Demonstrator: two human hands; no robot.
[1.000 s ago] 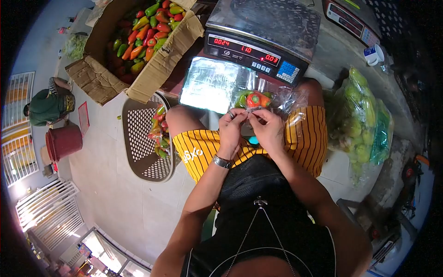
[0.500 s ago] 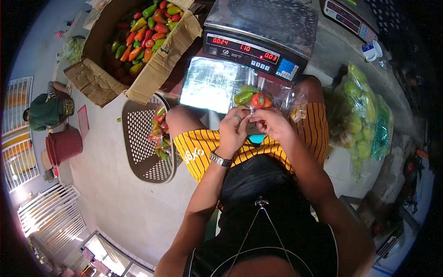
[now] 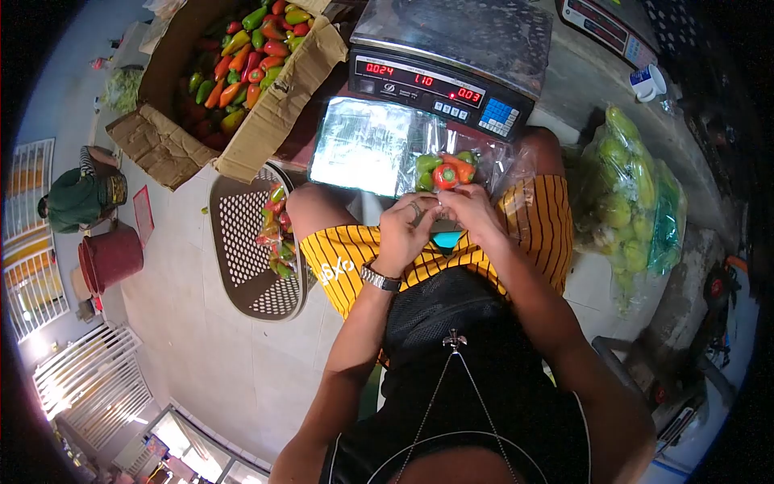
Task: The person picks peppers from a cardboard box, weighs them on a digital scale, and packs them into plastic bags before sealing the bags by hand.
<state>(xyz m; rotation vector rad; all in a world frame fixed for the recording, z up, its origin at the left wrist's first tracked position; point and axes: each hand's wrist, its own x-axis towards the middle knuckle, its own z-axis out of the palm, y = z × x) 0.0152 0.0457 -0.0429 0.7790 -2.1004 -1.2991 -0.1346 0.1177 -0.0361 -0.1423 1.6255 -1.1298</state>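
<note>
A small clear plastic bag of red, orange and green peppers (image 3: 446, 171) lies over my lap, its neck toward me. My left hand (image 3: 403, 234), with a ring and a metal watch, pinches the gathered neck of the bag. Against it, my right hand (image 3: 474, 214) also has its fingers closed on the neck. The fingertips of both hands meet there, and the exact twist or knot is hidden. Left of the bag lies a shiny stack of flat clear plastic bags (image 3: 360, 153). Beyond it stands a digital scale (image 3: 435, 87) with lit red digits.
A cardboard box (image 3: 270, 105) of loose peppers stands at upper left. Below it, a plastic basket (image 3: 238, 270) holds bagged peppers. At right are a large bag of green produce (image 3: 617, 214), a mug (image 3: 647, 85) and a second scale (image 3: 601, 32). Another person (image 3: 76, 198) bends near a red bucket (image 3: 113, 256).
The bag of peppers has turned a little, showing more of the red and orange ones. My right hand has shifted slightly up, its fingers still at the neck. The scale reading is the same.
</note>
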